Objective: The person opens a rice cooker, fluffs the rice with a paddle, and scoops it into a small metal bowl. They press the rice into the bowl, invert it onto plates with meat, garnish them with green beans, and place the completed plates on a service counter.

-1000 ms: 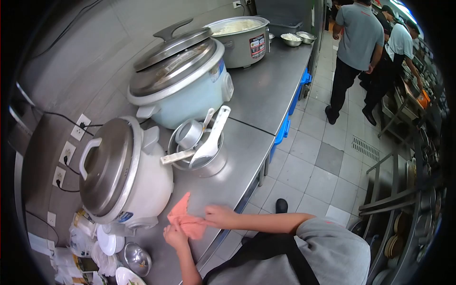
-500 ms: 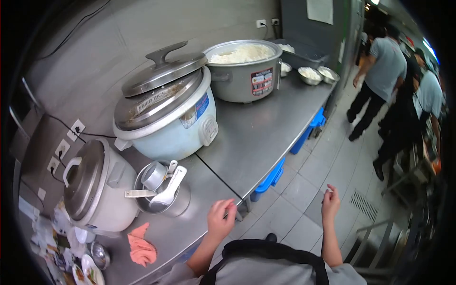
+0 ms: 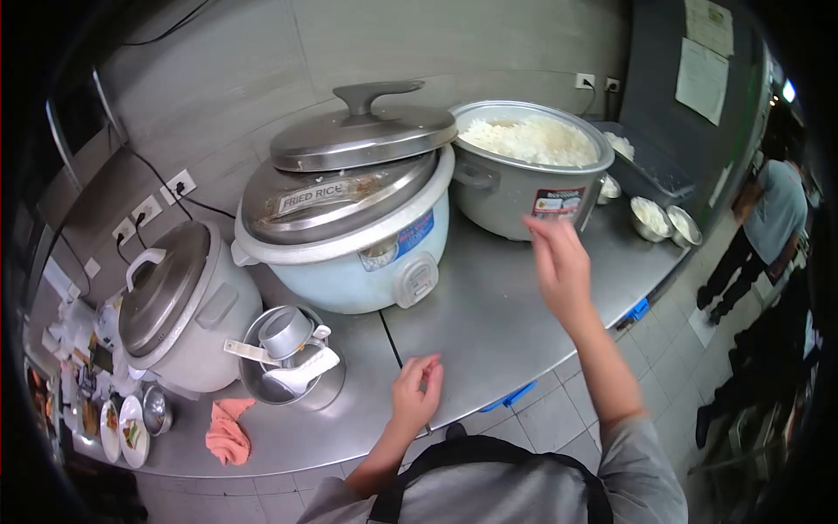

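My left hand (image 3: 416, 395) is above the front edge of the steel counter (image 3: 489, 323), its fingers loosely curled in with nothing seen in them. Farther forward, my right hand (image 3: 560, 266) reaches over the counter with fingers stretched out and holding nothing visible. It is nearest to a grey rice cooker (image 3: 489, 192), which is lidless and full of white rice (image 3: 532, 140); it overlaps the cooker's label, and contact cannot be made out. Left of that stands a pale blue cooker (image 3: 349, 279) marked "FRIED RICE", with a second lid (image 3: 362, 140) resting tilted on its own.
A smaller lidded cooker (image 3: 205, 323) stands left, beside a metal pot (image 3: 327, 389) holding a cup and white scoop. An orange cloth (image 3: 229, 432) and plates (image 3: 133, 430) lie near the left end. Rice bowls (image 3: 650, 218) stand right. A person (image 3: 777, 210) is in the aisle.
My right hand has moved from beyond the counter's edge to over the counter, near the grey rice cooker. My left hand stays low near the edge. The view has turned toward the right end of the scene.
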A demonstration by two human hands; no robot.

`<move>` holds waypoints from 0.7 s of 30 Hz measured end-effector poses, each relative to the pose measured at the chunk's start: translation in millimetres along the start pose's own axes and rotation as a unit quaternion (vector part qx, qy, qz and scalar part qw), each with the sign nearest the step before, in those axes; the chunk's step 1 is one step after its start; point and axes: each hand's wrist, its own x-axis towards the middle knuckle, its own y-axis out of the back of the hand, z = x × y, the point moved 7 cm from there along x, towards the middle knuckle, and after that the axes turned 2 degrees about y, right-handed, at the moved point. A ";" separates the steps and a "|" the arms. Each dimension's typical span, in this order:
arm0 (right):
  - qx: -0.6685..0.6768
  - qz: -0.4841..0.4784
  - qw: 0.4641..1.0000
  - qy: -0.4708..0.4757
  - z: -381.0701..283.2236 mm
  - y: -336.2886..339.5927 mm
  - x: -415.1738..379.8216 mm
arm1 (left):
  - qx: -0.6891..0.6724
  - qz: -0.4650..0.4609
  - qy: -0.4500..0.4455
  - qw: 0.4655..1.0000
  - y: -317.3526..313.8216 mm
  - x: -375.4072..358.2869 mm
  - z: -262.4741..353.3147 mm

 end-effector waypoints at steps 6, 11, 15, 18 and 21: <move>-0.057 -0.038 0.964 0.255 8.0 -106.3 142.2 | 0.038 0.078 0.015 0.996 20.7 12.9 1.8; -0.225 -0.220 0.924 0.216 51.4 -228.4 254.2 | 0.185 0.208 0.135 0.951 70.9 -41.0 -23.1; -0.228 -0.405 0.878 0.111 82.0 -282.0 284.2 | 0.152 0.339 0.258 0.892 85.6 -107.2 -27.4; -0.223 -0.362 0.899 0.105 73.0 -280.4 289.6 | 0.142 0.372 0.286 0.872 69.9 -134.4 -25.4; -0.229 -0.280 0.913 0.187 66.6 -240.5 305.2 | 0.133 0.400 0.294 0.858 56.2 -129.3 -25.2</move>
